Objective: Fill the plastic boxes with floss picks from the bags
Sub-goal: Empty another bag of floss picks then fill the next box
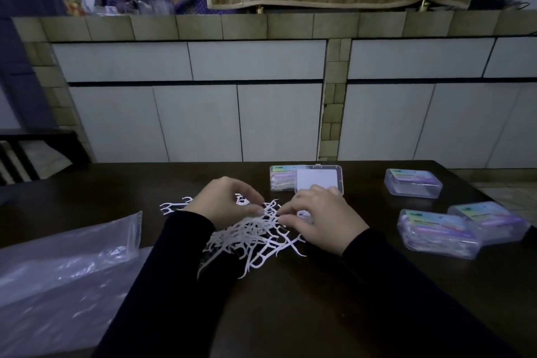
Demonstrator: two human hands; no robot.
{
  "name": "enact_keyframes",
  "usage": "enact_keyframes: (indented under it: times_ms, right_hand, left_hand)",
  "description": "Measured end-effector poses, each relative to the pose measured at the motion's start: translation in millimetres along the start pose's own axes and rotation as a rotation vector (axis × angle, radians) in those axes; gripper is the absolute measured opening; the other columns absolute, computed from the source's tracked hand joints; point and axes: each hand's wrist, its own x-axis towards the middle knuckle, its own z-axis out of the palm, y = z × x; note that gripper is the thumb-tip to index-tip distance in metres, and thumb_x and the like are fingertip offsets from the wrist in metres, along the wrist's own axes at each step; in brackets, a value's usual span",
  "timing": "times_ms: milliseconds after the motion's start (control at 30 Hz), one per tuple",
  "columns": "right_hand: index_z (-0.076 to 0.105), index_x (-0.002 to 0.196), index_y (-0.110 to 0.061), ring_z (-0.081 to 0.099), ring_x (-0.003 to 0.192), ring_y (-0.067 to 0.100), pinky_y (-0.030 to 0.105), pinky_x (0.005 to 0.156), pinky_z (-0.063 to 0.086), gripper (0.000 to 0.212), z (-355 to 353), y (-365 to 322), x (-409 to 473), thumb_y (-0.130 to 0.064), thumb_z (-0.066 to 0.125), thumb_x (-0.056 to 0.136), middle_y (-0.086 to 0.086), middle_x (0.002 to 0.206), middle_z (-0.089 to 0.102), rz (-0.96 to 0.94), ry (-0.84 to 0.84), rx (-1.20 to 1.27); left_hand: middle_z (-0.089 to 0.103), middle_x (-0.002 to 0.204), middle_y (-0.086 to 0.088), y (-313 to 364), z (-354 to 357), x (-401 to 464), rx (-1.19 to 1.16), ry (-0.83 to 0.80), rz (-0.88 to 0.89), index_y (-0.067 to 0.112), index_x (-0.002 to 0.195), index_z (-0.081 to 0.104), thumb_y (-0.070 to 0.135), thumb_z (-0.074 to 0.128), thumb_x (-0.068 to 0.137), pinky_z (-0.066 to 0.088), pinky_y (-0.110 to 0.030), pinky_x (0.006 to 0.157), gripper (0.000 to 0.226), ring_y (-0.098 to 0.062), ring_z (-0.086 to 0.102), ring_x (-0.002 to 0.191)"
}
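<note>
Three closed boxes (438, 232) look filled; an open box (319, 180) waits behind the hands. Left hand (225, 202) and right hand (322, 216) pinch floss picks (255, 238) (heaped on the surface); much remains.

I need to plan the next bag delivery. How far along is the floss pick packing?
Done: three closed boxes on the right look filled. In hand: the left hand and right hand are picking through the loose floss picks beside the open box. Left: that pile. The plastic bag looks emptied.
</note>
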Motion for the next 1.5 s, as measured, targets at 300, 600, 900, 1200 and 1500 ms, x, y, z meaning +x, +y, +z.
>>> enact_keyframes:
  times_ms: [300, 600, 900, 1200, 1500]
  right_hand:
    - [0.064, 0.115, -0.041, 0.036, 0.114, 0.009, 0.036, 0.1, 0.025, 0.034, 5.9, -9.3, -9.1, -0.057, 0.06, 0.085, -0.018, 0.121, 0.054, 0.023, -0.185, -0.044]
    - [0.061, 0.103, -0.03, 0.042, 0.108, 0.013, 0.039, 0.101, 0.025, 0.016, 15.5, -23.4, -15.0, -0.038, 0.049, 0.098, -0.01, 0.108, 0.059, 0.008, -0.074, -0.147]
    - [0.063, 0.095, -0.035, 0.047, 0.1, 0.007, 0.032, 0.091, 0.024, 0.014, 2.2, -1.8, -32.7, -0.04, 0.051, 0.096, -0.017, 0.097, 0.062, 0.165, 0.212, -0.071]
    - [0.066, 0.1, -0.029, 0.049, 0.095, 0.01, 0.029, 0.08, 0.018, 0.014, 3.3, 20.0, -37.8, -0.034, 0.054, 0.096, -0.014, 0.099, 0.064, 0.304, 0.421, -0.029]
    - [0.066, 0.107, -0.033, 0.05, 0.097, 0.011, 0.034, 0.085, 0.027, 0.018, 5.1, 41.3, -33.4, -0.039, 0.052, 0.096, -0.011, 0.104, 0.064, 0.548, 0.55, -0.005]
  left_hand:
    - [0.057, 0.113, 0.015, -2.9, 5.8, -12.5, 0.093, -0.172, -0.199, 0.034, 0.114, 0.067, 0.037, 0.079, 0.074, 0.038, -0.023, 0.091, 0.041, -0.006, 0.052, 0.105]
    - [0.064, 0.099, 0.008, -3.0, 22.8, -9.0, 0.131, -0.041, -0.123, 0.029, 0.092, 0.068, 0.031, 0.071, 0.083, 0.038, -0.02, 0.077, 0.009, -0.011, 0.058, 0.096]
    - [0.056, 0.089, 0.016, 0.6, 35.5, -20.7, -0.015, 0.267, 0.113, 0.032, 0.082, 0.065, 0.035, 0.068, 0.085, 0.04, -0.025, 0.085, 0.005, -0.005, 0.051, 0.093]
    - [0.064, 0.089, 0.009, 6.8, 51.6, -21.9, 0.02, 0.489, 0.123, 0.021, 0.089, 0.071, 0.03, 0.065, 0.089, 0.039, -0.024, 0.078, 0.011, -0.01, 0.054, 0.087]
    - [0.061, 0.087, 0.011, 13.6, 62.8, -25.3, -0.07, 0.537, 0.016, 0.022, 0.091, 0.069, 0.034, 0.062, 0.09, 0.04, -0.02, 0.08, 0.014, -0.006, 0.055, 0.088]
